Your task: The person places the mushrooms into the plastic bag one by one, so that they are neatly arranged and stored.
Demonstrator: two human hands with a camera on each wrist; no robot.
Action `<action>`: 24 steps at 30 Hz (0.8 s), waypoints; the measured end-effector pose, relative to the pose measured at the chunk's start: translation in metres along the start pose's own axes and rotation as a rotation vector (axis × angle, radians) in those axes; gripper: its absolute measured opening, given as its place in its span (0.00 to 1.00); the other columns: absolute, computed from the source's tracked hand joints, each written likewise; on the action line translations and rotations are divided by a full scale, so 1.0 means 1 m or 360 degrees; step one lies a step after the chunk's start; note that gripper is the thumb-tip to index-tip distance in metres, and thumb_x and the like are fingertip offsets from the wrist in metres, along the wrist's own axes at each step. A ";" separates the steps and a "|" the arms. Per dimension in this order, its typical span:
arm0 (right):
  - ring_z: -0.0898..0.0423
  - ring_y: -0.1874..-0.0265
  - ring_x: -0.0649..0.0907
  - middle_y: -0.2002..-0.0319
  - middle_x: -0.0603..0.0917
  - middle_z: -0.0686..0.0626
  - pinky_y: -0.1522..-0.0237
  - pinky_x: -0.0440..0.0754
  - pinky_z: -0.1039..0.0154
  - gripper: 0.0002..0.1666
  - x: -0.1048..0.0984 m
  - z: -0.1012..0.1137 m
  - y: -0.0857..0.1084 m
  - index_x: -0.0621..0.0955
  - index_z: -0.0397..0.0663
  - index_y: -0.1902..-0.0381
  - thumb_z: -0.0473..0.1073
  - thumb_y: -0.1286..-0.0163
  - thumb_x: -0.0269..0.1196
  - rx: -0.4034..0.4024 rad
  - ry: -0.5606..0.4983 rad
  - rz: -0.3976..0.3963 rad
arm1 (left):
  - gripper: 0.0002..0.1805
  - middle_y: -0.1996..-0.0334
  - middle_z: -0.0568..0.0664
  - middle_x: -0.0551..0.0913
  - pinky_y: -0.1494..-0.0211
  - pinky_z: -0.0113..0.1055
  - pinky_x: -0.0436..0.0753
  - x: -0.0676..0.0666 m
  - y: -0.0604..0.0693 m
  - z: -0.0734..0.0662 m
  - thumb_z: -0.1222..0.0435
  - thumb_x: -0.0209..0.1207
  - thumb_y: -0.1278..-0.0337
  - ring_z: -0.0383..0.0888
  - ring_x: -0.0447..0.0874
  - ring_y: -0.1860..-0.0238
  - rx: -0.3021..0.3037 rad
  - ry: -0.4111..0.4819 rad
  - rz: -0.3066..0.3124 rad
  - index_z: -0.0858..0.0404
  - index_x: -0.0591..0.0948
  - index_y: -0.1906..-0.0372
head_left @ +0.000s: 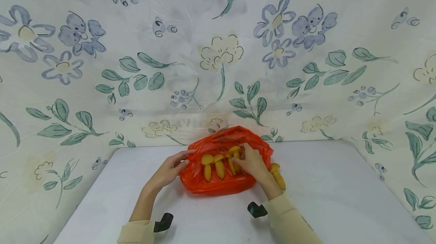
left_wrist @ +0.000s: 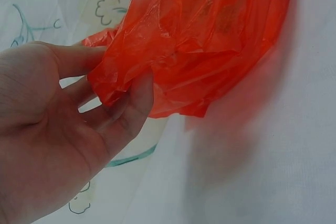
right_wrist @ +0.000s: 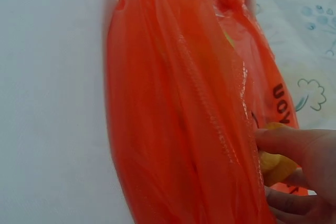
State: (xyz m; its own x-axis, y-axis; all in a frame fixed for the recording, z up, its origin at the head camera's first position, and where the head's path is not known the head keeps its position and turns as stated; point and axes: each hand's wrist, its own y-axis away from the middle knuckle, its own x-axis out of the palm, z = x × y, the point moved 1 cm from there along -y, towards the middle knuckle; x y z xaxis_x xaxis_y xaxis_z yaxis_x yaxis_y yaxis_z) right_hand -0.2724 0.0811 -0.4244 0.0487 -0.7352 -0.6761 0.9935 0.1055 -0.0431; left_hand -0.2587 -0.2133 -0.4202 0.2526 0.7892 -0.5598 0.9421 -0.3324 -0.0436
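Note:
A red plastic bag (head_left: 218,188) lies spread open on the table, with several yellow mushrooms in a row inside its mouth. My left hand (head_left: 169,169) pinches the bag's left edge; in the left wrist view the thin red film (left_wrist: 194,45) runs between thumb and fingers. At the right of the row, my right hand (head_left: 253,162) reaches into the bag and holds a yellow mushroom (head_left: 235,150). The right wrist view shows part of that mushroom (right_wrist: 276,167) between thumb and fingers, the rest hidden by the bag's wall. Outside the bag, another yellow mushroom (head_left: 278,177) lies beside my right wrist.
The white table (head_left: 340,191) extends to both sides of the bag. Behind it hangs a floral-patterned cloth (head_left: 190,85), close to the bag's far side. A small black device sits at each wrist, the left one (head_left: 164,222) and the right one (head_left: 256,210).

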 end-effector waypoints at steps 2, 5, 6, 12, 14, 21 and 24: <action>0.57 0.81 0.76 0.76 0.75 0.50 0.78 0.73 0.71 0.35 -0.001 0.000 0.001 0.70 0.43 0.36 0.48 0.37 0.69 0.0005 0.0016 -0.0001 | 0.22 0.34 0.59 0.74 0.36 0.51 0.79 0.000 0.000 0.000 0.65 0.50 0.28 0.60 0.73 0.34 -0.0009 -0.0001 -0.0002 0.51 0.72 0.32; 0.57 0.80 0.76 0.77 0.75 0.50 0.78 0.72 0.70 0.35 -0.004 0.001 0.002 0.71 0.43 0.37 0.48 0.37 0.69 0.0011 0.0050 -0.0014 | 0.22 0.34 0.59 0.74 0.37 0.51 0.79 0.000 0.000 0.000 0.65 0.50 0.28 0.59 0.73 0.34 -0.0021 0.0003 0.0002 0.50 0.72 0.32; 0.57 0.80 0.75 0.77 0.74 0.50 0.78 0.72 0.70 0.35 -0.004 0.001 0.003 0.71 0.43 0.37 0.49 0.37 0.69 0.0008 0.0061 -0.0018 | 0.22 0.34 0.59 0.74 0.37 0.50 0.79 0.001 -0.001 0.000 0.64 0.50 0.28 0.59 0.73 0.34 -0.0021 0.0005 0.0004 0.50 0.72 0.32; 0.57 0.79 0.75 0.75 0.76 0.50 0.77 0.72 0.71 0.33 -0.009 0.002 0.006 0.72 0.44 0.38 0.48 0.37 0.69 -0.0038 0.0092 -0.0028 | 0.22 0.34 0.59 0.74 0.37 0.50 0.80 0.001 -0.001 0.001 0.65 0.51 0.28 0.59 0.74 0.35 0.0008 0.0010 0.0014 0.51 0.73 0.32; 0.57 0.78 0.76 0.74 0.77 0.49 0.77 0.74 0.70 0.33 -0.010 0.002 0.006 0.72 0.44 0.38 0.48 0.37 0.70 -0.0045 0.0089 -0.0038 | 0.22 0.34 0.59 0.74 0.37 0.50 0.80 0.001 -0.001 0.002 0.64 0.51 0.28 0.60 0.73 0.34 0.0015 0.0007 0.0019 0.51 0.72 0.32; 0.57 0.75 0.79 0.68 0.83 0.48 0.72 0.82 0.68 0.32 -0.016 0.006 0.008 0.72 0.45 0.38 0.47 0.37 0.70 -0.0092 0.0069 -0.0085 | 0.23 0.34 0.59 0.74 0.37 0.50 0.80 0.001 -0.001 0.002 0.64 0.51 0.28 0.60 0.73 0.34 -0.0006 0.0033 0.0020 0.50 0.72 0.32; 0.57 0.71 0.80 0.65 0.84 0.47 0.70 0.85 0.66 0.33 -0.021 0.008 0.011 0.72 0.46 0.38 0.48 0.38 0.70 -0.0112 0.0074 -0.0112 | 0.23 0.33 0.59 0.73 0.37 0.49 0.80 0.001 -0.001 0.002 0.63 0.51 0.28 0.60 0.73 0.34 -0.0018 0.0035 0.0021 0.50 0.72 0.31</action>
State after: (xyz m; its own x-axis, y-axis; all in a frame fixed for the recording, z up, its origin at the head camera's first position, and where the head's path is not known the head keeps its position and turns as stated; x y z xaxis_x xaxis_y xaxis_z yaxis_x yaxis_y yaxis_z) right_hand -0.2615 0.0919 -0.4046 -0.0274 -0.7109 -0.7028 0.9845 0.1027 -0.1423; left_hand -0.2597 -0.2134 -0.4224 0.2694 0.7960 -0.5420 0.9412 -0.3369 -0.0269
